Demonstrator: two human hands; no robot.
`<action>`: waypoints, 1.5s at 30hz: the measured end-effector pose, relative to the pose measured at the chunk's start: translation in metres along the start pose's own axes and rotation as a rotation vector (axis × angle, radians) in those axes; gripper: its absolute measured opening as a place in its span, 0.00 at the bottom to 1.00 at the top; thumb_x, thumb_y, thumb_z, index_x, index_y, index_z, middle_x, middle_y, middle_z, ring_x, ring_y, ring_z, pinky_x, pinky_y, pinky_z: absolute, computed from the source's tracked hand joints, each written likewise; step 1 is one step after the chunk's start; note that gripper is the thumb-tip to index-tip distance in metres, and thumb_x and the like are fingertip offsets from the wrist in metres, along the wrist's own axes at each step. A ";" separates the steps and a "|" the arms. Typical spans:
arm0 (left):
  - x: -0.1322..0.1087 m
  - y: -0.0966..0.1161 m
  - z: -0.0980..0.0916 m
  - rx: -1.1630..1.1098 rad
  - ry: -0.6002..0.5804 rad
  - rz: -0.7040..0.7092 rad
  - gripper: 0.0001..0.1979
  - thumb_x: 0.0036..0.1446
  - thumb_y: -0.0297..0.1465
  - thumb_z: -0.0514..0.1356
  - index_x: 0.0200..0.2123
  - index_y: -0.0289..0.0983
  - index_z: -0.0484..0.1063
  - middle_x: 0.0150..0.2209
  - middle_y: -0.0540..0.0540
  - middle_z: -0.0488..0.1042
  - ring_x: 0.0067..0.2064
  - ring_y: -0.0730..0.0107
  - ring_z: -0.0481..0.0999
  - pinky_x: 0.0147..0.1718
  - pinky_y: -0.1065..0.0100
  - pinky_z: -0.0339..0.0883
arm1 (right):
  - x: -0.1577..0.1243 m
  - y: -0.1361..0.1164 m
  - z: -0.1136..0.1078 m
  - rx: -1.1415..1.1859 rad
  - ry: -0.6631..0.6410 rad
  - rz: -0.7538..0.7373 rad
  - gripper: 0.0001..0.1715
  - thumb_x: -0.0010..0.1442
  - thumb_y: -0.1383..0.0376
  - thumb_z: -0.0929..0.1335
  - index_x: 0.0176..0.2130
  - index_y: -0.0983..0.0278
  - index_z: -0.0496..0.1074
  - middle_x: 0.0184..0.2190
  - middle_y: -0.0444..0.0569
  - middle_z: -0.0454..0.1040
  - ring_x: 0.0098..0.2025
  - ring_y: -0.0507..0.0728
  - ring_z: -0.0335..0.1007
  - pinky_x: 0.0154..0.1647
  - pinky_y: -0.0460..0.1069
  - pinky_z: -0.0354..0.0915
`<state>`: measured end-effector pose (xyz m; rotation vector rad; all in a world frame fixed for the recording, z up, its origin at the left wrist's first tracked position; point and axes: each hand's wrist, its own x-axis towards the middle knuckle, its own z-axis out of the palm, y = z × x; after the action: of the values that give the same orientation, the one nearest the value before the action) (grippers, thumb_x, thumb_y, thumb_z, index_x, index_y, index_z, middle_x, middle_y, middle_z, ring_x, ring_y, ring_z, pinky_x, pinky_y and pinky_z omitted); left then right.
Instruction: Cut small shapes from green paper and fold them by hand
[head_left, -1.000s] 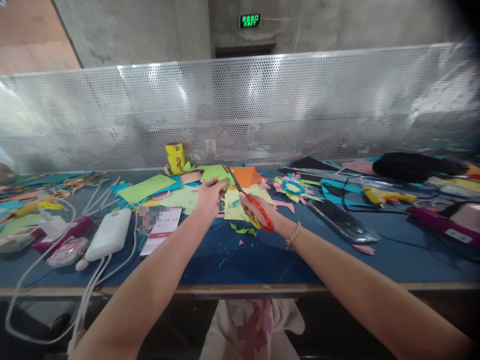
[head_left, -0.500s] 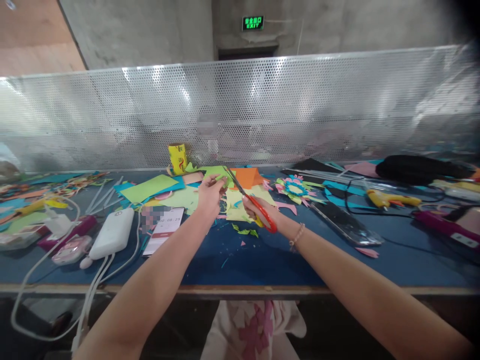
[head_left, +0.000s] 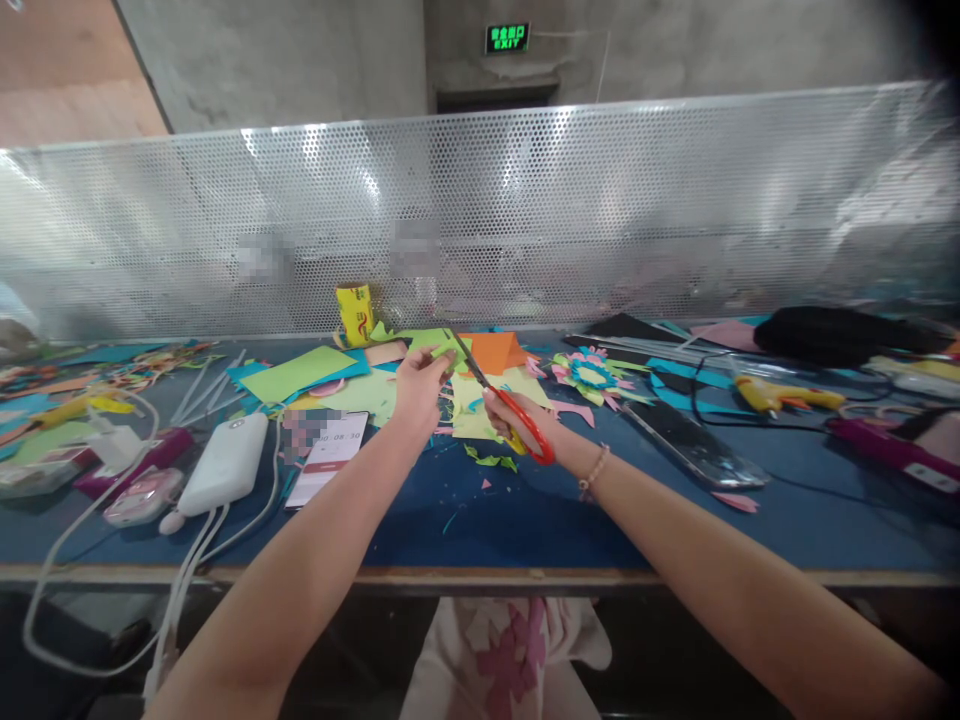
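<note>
My left hand (head_left: 417, 388) is raised over the blue table (head_left: 525, 520) and pinches a small green paper piece (head_left: 448, 352) between its fingertips. My right hand (head_left: 519, 418) grips red-handled scissors (head_left: 504, 402), whose blades point up and left into that green piece. Sheets of green, yellow and orange paper (head_left: 495, 352) lie under both hands. Small green offcuts (head_left: 489, 461) sit on the table just below the scissors.
A phone (head_left: 328, 457) and a white power bank (head_left: 223, 463) with cables lie left. A paper flower (head_left: 589, 371), a glue gun (head_left: 780, 396) and a clear sleeve (head_left: 694, 446) lie right. A perforated metal screen (head_left: 525, 210) backs the table.
Both hands stay in nearly the same place. The scissors keep working at the green piece, and the phone's timer has advanced.
</note>
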<state>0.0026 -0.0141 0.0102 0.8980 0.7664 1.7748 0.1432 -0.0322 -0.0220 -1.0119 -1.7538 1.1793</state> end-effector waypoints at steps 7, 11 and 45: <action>0.000 0.002 0.000 -0.032 -0.001 -0.013 0.10 0.36 0.24 0.64 0.25 0.34 0.67 0.24 0.51 0.67 0.29 0.78 0.67 0.33 0.71 0.61 | -0.003 -0.009 0.001 0.103 -0.040 0.043 0.25 0.50 0.45 0.62 0.23 0.62 0.51 0.15 0.37 0.51 0.16 0.46 0.46 0.16 0.45 0.46; 0.000 0.001 0.000 -0.025 0.003 -0.009 0.09 0.36 0.24 0.64 0.24 0.34 0.67 0.24 0.51 0.66 0.29 0.78 0.67 0.33 0.71 0.61 | -0.005 -0.012 0.001 0.120 -0.041 0.051 0.25 0.49 0.46 0.63 0.23 0.62 0.51 0.15 0.37 0.51 0.16 0.45 0.47 0.16 0.44 0.45; -0.004 0.006 0.003 -0.090 -0.010 -0.097 0.09 0.36 0.22 0.64 0.20 0.34 0.65 0.22 0.52 0.66 0.25 0.80 0.66 0.30 0.71 0.60 | 0.002 -0.005 0.002 -0.258 0.128 0.011 0.24 0.52 0.48 0.62 0.20 0.63 0.53 0.14 0.40 0.52 0.15 0.46 0.47 0.15 0.45 0.46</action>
<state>0.0034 -0.0196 0.0152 0.7960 0.7066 1.7045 0.1400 -0.0321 -0.0178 -1.2211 -1.8311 0.8881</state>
